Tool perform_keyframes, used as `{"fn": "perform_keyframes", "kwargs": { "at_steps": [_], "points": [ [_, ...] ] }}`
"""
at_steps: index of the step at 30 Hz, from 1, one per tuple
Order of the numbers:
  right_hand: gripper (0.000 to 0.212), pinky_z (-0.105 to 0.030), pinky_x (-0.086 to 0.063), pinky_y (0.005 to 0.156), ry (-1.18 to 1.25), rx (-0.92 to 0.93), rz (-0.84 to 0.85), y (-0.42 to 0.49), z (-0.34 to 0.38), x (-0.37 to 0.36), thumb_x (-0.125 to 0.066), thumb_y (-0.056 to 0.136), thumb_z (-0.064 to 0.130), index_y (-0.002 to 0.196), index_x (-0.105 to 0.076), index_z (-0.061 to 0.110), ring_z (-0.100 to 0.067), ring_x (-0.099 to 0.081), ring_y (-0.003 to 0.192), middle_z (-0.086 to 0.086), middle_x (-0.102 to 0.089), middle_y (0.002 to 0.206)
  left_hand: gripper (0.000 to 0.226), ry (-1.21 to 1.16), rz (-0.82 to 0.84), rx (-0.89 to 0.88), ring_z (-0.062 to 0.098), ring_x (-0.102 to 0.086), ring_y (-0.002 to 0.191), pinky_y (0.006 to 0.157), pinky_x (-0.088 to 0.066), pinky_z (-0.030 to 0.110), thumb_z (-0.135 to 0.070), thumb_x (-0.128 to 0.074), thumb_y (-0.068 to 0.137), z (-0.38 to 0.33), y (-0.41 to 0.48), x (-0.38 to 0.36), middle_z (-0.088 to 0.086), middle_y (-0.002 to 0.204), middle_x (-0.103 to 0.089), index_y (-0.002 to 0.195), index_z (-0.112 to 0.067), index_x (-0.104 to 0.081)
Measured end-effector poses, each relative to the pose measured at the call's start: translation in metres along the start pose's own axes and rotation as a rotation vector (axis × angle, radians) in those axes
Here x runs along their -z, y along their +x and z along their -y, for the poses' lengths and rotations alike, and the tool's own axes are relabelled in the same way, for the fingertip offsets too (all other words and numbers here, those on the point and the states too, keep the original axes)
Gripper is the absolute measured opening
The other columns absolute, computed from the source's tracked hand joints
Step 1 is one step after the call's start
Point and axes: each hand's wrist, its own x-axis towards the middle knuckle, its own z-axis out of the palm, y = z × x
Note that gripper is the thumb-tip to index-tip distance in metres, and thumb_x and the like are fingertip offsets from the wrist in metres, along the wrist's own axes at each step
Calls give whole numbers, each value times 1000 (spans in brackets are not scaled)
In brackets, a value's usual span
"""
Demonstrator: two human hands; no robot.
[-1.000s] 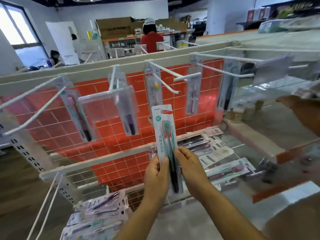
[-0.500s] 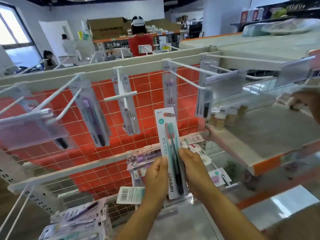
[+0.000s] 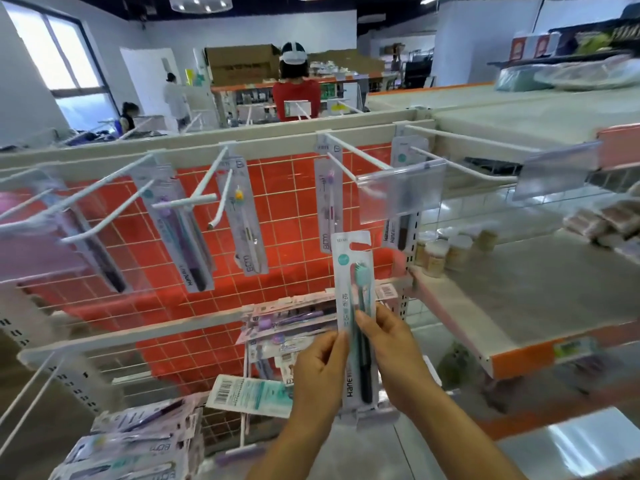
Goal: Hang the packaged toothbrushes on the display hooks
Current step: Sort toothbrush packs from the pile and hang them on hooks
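orange grid panel [image 3: 277,216] backs white display hooks [image 3: 360,152] with hung packs; below them, both hands pinch one upright toothbrush pack [image 3: 355,306], left hand [image 3: 320,372] on its left edge, right hand [image 3: 391,344] on its right, hang hole above the grip, loose packs [image 3: 291,317] just behind

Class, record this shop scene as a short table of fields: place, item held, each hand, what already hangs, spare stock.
Place: shop rack, white hooks over a red grid panel
Item held: packaged toothbrush, upright, below the hooks, not yet hung
Left hand: pinches its left edge
Right hand: pinches its right edge
Already hanging: several toothbrush packs
Spare stock: loose packs on the lower rack
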Motion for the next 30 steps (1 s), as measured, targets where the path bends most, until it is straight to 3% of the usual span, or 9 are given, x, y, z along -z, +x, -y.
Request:
{"fn": "perform_keyframes", "kwargs": {
  "at_steps": [2,6,10,14,20,27,30],
  "points": [
    [16,-25,-57,66,6,-5,-7,-3,0,-2,-51,98,24,104,-66,24,-14,-72,86,-1,-73,92,23,14,29,-13,33,-67,81,76,-58,44,-26,-55,96,2,-1,4,10,82,-71,85,-19,-73],
    [15,-26,-58,68,22,2,-29,-10,1,-5,-52,98,23,102,-66,26,-15,-72,84,-1,-74,88,24,34,57,-35,24,-68,75,68,-57,31,-26,-55,96,0,-4,10,3,78,-72,82,-23,-74],
    [16,-26,-59,68,25,27,-42,-18,1,-2,-52,98,24,104,-66,26,-13,-72,84,1,-74,87,22,-1,115,-35,23,-70,76,72,-60,35,-32,-55,93,-1,-13,10,5,81,-73,87,-25,-76],
    [16,-36,-60,79,51,18,-42,-24,-1,6,-53,97,24,108,-65,26,-18,-72,90,-3,-74,96,29,-24,145,-34,22,-71,76,66,-59,28,-41,-56,83,-2,-16,5,7,81,-73,88,-22,-76],
    [17,-36,-60,77,60,49,-88,-19,6,26,-54,97,23,111,-63,27,-16,-72,91,0,-73,96,23,-13,162,-59,28,-70,83,74,-60,41,-29,-57,93,-8,-13,-16,6,85,-74,82,-35,-76],
    [22,-36,-59,79,39,101,-81,-5,24,62,-53,97,18,105,-63,37,-16,-71,95,3,-73,99,20,-34,173,-107,30,-71,85,81,-58,48,-43,-58,84,-19,-3,-56,3,86,-76,85,-38,-77],
    [18,-30,-59,75,12,137,-101,1,33,78,-53,97,18,109,-63,27,-14,-71,93,2,-73,98,22,-76,177,-101,24,-71,88,85,-57,46,-42,-58,83,-27,0,-75,1,89,-76,88,-34,-78]
  ]
}}
